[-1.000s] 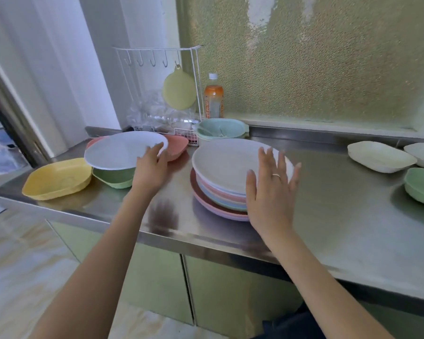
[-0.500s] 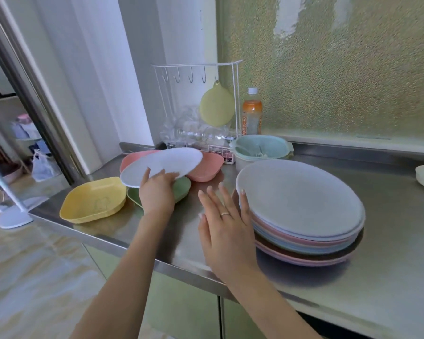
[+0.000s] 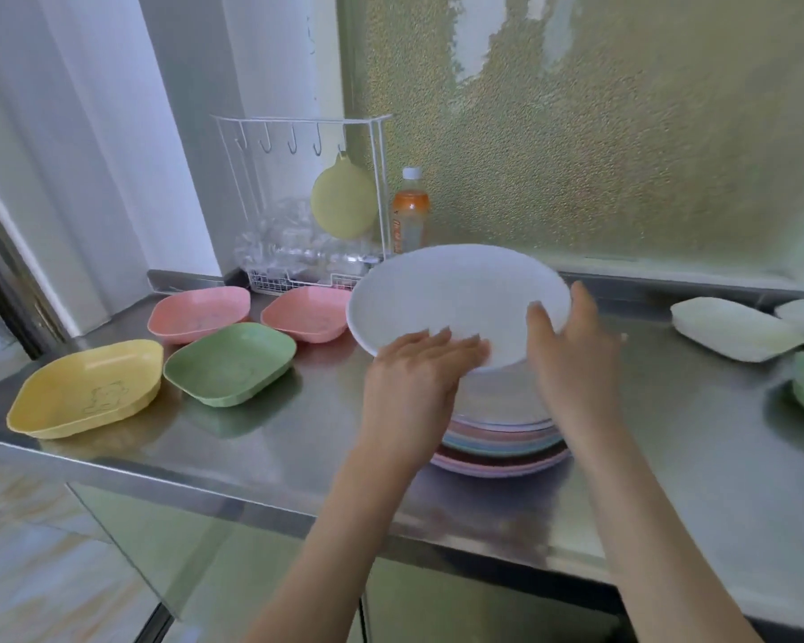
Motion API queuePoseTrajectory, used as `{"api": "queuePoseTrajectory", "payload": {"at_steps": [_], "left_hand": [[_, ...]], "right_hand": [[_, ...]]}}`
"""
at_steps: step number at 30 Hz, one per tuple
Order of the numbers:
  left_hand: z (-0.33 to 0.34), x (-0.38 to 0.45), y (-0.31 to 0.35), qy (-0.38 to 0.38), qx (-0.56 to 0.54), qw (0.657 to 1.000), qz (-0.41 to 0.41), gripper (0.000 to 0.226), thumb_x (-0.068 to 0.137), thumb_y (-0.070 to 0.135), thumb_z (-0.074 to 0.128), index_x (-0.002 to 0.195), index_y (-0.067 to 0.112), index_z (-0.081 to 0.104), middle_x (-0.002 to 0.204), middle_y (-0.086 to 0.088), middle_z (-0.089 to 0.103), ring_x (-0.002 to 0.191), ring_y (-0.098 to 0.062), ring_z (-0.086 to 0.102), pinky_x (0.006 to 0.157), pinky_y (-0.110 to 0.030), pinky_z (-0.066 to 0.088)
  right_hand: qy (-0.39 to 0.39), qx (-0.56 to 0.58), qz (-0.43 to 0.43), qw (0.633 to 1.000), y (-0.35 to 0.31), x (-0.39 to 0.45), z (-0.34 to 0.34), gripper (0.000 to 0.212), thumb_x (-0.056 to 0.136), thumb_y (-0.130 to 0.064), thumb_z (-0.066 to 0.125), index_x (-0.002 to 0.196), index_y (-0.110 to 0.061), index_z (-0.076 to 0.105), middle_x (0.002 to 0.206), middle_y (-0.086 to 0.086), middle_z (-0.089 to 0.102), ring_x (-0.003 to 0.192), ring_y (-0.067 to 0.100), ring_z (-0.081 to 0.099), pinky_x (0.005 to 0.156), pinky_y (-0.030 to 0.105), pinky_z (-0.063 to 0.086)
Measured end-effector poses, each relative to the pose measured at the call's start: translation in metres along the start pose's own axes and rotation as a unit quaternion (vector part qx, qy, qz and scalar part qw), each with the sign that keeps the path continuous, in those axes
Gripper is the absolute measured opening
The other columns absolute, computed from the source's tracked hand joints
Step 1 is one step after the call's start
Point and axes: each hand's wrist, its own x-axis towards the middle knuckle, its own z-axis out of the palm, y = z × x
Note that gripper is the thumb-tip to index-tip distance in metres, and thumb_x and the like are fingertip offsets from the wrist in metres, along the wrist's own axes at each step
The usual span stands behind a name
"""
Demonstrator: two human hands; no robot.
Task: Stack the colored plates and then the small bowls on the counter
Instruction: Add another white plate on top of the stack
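A white plate [image 3: 456, 299] hangs tilted above the plate stack [image 3: 502, 450] on the counter [image 3: 298, 447]. The left hand [image 3: 414, 387] grips its near rim, fingers laid across the top. The right hand [image 3: 572, 359] touches the plate's right edge with fingers straight and relaxed. To the left sit four small bowls, well apart from the hands: yellow [image 3: 87, 389], green [image 3: 230, 364], and two pink [image 3: 199, 313] [image 3: 308, 319].
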Motion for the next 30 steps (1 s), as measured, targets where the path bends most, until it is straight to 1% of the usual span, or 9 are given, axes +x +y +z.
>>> {"api": "queuePoseTrajectory", "payload": {"at_steps": [4,9,13,16,18,21,23,26,30], "left_hand": [[0.015,-0.001,0.022,-0.041,-0.013,0.998,0.048,0.039,0.074,0.013,0.043,0.089,0.023,0.077,0.094,0.006,0.076,0.091,-0.021,0.072,0.078,-0.032,0.056],[0.023,-0.003,0.025,-0.117,-0.007,0.989,0.091,0.021,0.069,0.012,0.065,0.085,0.02,0.076,0.087,0.005,0.077,0.094,-0.022,0.071,0.068,-0.033,0.06],[0.018,-0.008,0.017,-0.191,-0.02,0.977,0.089,0.037,0.088,0.038,0.042,0.103,0.022,0.072,0.109,0.007,0.073,0.119,-0.018,0.059,0.098,-0.034,0.046],[0.011,-0.015,0.006,-0.168,-0.084,0.982,-0.002,0.052,0.089,0.051,0.031,0.116,0.025,0.067,0.129,0.01,0.06,0.134,-0.008,0.04,0.114,-0.028,0.018],[0.006,-0.014,-0.004,-0.069,-0.136,0.985,-0.086,0.048,0.089,0.048,0.038,0.119,0.023,0.065,0.127,0.014,0.057,0.131,-0.005,0.042,0.113,-0.027,0.021],[0.004,0.002,-0.024,0.019,-0.275,0.915,-0.295,0.041,0.091,0.04,0.049,0.127,0.023,0.058,0.123,0.013,0.058,0.11,0.002,0.053,0.096,-0.015,0.036],[0.015,0.011,-0.043,0.004,-0.331,0.86,-0.387,0.039,0.094,0.033,0.049,0.131,0.02,0.054,0.123,0.015,0.058,0.113,-0.004,0.051,0.097,-0.02,0.035],[0.036,0.015,-0.065,-0.027,-0.4,0.8,-0.446,0.042,0.09,0.029,0.046,0.13,0.018,0.055,0.128,0.006,0.059,0.119,-0.016,0.053,0.106,-0.037,0.038],[0.05,0.009,-0.073,-0.003,-0.405,0.794,-0.454,0.045,0.088,0.016,0.041,0.13,0.016,0.056,0.133,-0.004,0.057,0.121,-0.021,0.053,0.106,-0.041,0.04]], "right_hand": [[-0.044,0.0,0.081,0.996,0.038,0.001,-0.02,0.07,0.081,-0.026,0.036,0.147,-0.011,0.021,0.151,0.013,0.031,0.14,0.03,0.022,0.115,0.048,0.015],[-0.083,0.066,0.104,0.989,0.06,-0.003,-0.02,0.056,0.094,-0.011,0.036,0.148,-0.011,0.02,0.156,0.005,0.021,0.142,0.022,0.019,0.113,0.032,0.016],[-0.094,0.088,0.099,0.987,0.063,-0.004,-0.01,0.057,0.096,-0.012,0.034,0.149,-0.013,0.016,0.156,0.002,0.019,0.142,0.02,0.02,0.111,0.029,0.017],[-0.1,0.083,0.094,0.987,0.065,-0.003,-0.005,0.056,0.096,-0.012,0.034,0.149,-0.013,0.015,0.156,0.003,0.022,0.141,0.021,0.022,0.11,0.028,0.019],[-0.101,0.078,0.091,0.988,0.066,-0.002,-0.004,0.056,0.095,-0.012,0.035,0.149,-0.013,0.017,0.154,0.004,0.026,0.139,0.022,0.026,0.109,0.029,0.021],[-0.107,0.07,0.084,0.988,0.066,0.001,-0.003,0.054,0.094,-0.012,0.038,0.146,-0.014,0.024,0.149,0.005,0.034,0.133,0.023,0.034,0.1,0.028,0.027],[-0.105,0.077,0.085,0.988,0.065,0.002,-0.002,0.052,0.093,-0.012,0.038,0.144,-0.015,0.027,0.148,0.003,0.036,0.132,0.022,0.035,0.097,0.026,0.027],[-0.101,0.097,0.092,0.986,0.066,0.002,0.0,0.055,0.094,-0.012,0.038,0.147,-0.016,0.024,0.15,0.003,0.034,0.135,0.021,0.032,0.104,0.029,0.025],[-0.094,0.119,0.095,0.984,0.07,0.0,0.004,0.055,0.095,-0.012,0.037,0.148,-0.016,0.023,0.151,0.002,0.032,0.136,0.019,0.03,0.105,0.027,0.024]]}}
